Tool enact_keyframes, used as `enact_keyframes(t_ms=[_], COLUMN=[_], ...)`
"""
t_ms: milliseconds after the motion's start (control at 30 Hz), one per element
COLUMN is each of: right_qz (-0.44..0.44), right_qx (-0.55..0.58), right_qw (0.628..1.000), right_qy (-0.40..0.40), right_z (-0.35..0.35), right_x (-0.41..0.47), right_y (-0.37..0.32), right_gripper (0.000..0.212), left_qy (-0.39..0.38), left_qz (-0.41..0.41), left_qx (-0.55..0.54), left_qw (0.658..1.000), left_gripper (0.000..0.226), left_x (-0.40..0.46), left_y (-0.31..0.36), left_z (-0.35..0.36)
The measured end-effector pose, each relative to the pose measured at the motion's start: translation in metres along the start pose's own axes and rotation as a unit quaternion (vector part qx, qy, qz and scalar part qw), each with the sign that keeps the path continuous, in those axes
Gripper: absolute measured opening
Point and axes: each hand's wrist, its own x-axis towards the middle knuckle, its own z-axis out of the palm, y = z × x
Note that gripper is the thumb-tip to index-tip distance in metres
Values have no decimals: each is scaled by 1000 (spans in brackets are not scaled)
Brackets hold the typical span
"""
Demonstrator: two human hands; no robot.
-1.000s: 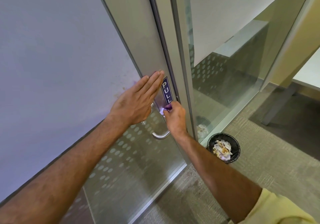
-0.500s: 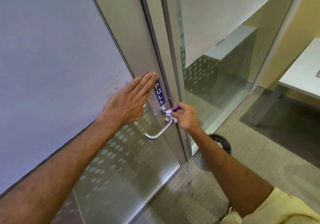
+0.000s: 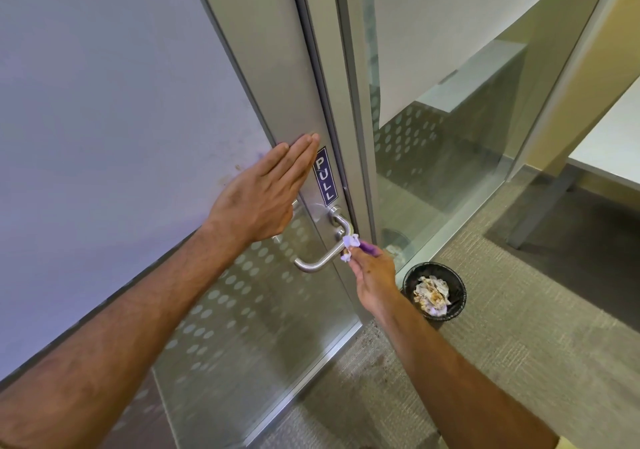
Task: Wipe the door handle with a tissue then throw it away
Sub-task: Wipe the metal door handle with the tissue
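Observation:
A silver lever door handle point(image 3: 320, 261) juts from the metal stile of a glass door, below a blue PULL sticker point(image 3: 325, 177). My right hand point(image 3: 374, 275) pinches a small white and purple tissue point(image 3: 350, 246) against the handle near its bend. My left hand point(image 3: 263, 192) lies flat on the door just left of the sticker, fingers straight and together, holding nothing. A black round bin point(image 3: 453, 310) stands on the carpet right of the door, with crumpled tissues inside.
The door frame post point(image 3: 356, 102) and a glass partition point(image 3: 450, 143) stand right of the handle. A white desk point(image 3: 609, 150) with a grey leg is at the far right. Grey-green carpet point(image 3: 519, 344) covers the floor around the bin.
My right hand has slid the tissue down the handle from its top mount toward the bend. The view has shifted, so the bin shows fully again. My left hand stays flat on the door.

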Motion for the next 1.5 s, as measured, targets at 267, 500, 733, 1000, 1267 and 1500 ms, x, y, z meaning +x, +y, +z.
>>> enact_keyframes(t_ms=[267, 500, 733, 1000, 1267, 1500], right_qz=[117, 139, 132, 151, 220, -23], right_qx=[43, -18, -63, -122, -284, -129], right_qw=[991, 979, 943, 921, 884, 991], right_qy=[-41, -149, -299, -338, -299, 26], right_z=[7, 22, 15, 18, 7, -30], right_x=[-5, 27, 36, 31, 24, 26], right_y=[72, 70, 64, 60, 42, 6], right_gripper=[16, 14, 17, 9, 23, 16], left_qy=[-7, 0, 0, -14, -13, -16], left_qz=[0, 0, -2, -1, 0, -3], left_qx=[8, 18, 25, 26, 17, 10], left_qw=[1000, 1000, 1000, 1000, 1000, 1000], left_gripper=[88, 88, 89, 89, 88, 89], left_x=[-1, -1, 0, 0, 1, 0], left_y=[-1, 0, 0, -1, -2, -1], left_z=[-2, -4, -5, -9, -12, -8])
